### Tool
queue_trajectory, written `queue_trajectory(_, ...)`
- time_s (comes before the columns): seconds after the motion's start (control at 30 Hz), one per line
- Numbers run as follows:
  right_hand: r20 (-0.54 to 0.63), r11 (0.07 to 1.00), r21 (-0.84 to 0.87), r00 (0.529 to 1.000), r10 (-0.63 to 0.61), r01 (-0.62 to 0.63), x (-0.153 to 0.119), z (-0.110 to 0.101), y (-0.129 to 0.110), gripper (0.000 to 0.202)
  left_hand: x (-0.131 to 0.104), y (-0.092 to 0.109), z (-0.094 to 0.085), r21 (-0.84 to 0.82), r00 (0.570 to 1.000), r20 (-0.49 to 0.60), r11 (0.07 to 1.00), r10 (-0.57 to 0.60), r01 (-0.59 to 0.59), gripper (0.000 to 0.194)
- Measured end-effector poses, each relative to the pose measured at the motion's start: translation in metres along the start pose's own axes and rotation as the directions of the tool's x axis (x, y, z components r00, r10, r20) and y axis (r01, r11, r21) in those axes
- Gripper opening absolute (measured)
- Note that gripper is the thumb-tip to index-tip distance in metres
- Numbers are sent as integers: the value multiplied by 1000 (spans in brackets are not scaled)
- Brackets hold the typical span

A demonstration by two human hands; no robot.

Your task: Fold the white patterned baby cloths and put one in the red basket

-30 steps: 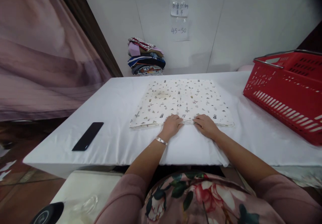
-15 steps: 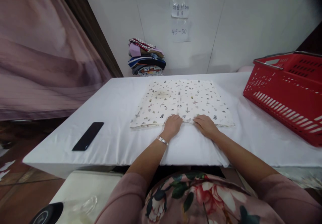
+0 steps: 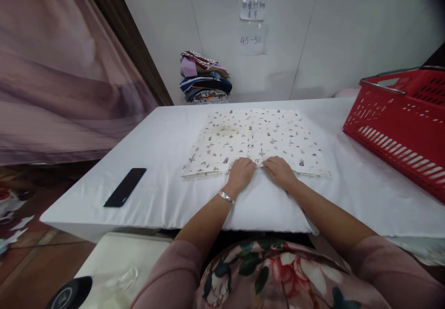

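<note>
A white cloth (image 3: 222, 137) with a small scattered print lies folded in flat layers on the table, a line running down its middle. At its near edge, close to that line, my left hand (image 3: 242, 172) has its fingers curled over the cloth, a silver bracelet on the wrist. My right hand (image 3: 279, 172) grips the same edge just to the right, its fingertips almost meeting those of the left. Both thumbs are mostly hidden from the camera.
The table (image 3: 163, 160) has a white cover. A black phone (image 3: 125, 187) lies at left, and a red basket (image 3: 392, 123) stands at right. Behind the table rises a stack of folded fabrics (image 3: 205, 79). A pale seat or box (image 3: 118, 258) is below the front edge.
My right hand has slid slightly left along the near edge, narrowing the gap to my left hand. The whole view has shifted a little. The cloth stays flat.
</note>
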State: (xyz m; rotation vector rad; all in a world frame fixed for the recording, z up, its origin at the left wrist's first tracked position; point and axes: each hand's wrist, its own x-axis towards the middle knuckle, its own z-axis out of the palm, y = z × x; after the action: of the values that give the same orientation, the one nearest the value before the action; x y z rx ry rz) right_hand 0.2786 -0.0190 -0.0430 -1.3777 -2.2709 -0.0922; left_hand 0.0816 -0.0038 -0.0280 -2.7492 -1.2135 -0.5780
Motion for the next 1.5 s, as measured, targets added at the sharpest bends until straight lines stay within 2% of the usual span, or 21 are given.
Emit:
queue_trajectory(0.1, -19, 999, 33, 1000, 5, -4, -2, 1, 2, 27, -2, 7, 1, 21, 999, 34, 999, 42, -43, 19)
queue_trajectory(0.23, -31, 999, 46, 1000, 3, -2, -3, 2, 1, 27, -1, 12, 9, 30, 998, 55, 999, -27, 25, 17)
queue_trajectory(0.37, -29, 999, 46, 1000, -4, 5, -1, -1, -2, 28, 3, 12, 13, 36, 997, 81, 999, -5, 2, 21)
queue_trajectory(0.53, -34, 999, 36, 999, 5, -4, -2, -1, -4, 28, 2, 12, 8, 38, 995, 77, 998, 56, -59, 22)
queue_trajectory(0.63, -46, 997, 65, 999, -29, 32, -5, -1, -4, 28, -4, 13, 3, 34, 994, 51, 995, 94, -95, 23)
queue_trajectory(0.77, -32, 989, 115, 995, -95, 98, -10, -4, -8, 26, -7, 14, 1, 19, 997, 44, 997, 71, -72, 21)
queue_trajectory(0.93, 48, 992, 83, 994, -96, 91, -12, -4, -7, 28, -7, 15, 3, 2, 997, 51, 998, 56, -56, 17)
queue_trajectory(1.17, -9, 990, 73, 992, -122, 123, -13, 8, 2, 30, -10, 14, 0, -16, 998, 62, 999, 29, -28, 22)
queue_trajectory(1.33, -19, 989, 79, 992, -121, 122, -14, 5, 0, 30, -31, -2, -13, -23, 996, 19, 996, -86, 87, 15)
queue_trajectory(1.5, -19, 990, 94, 994, -104, 105, -15, 6, 2, 31, -70, -43, -31, -9, 964, -58, 966, -259, 259, 14)
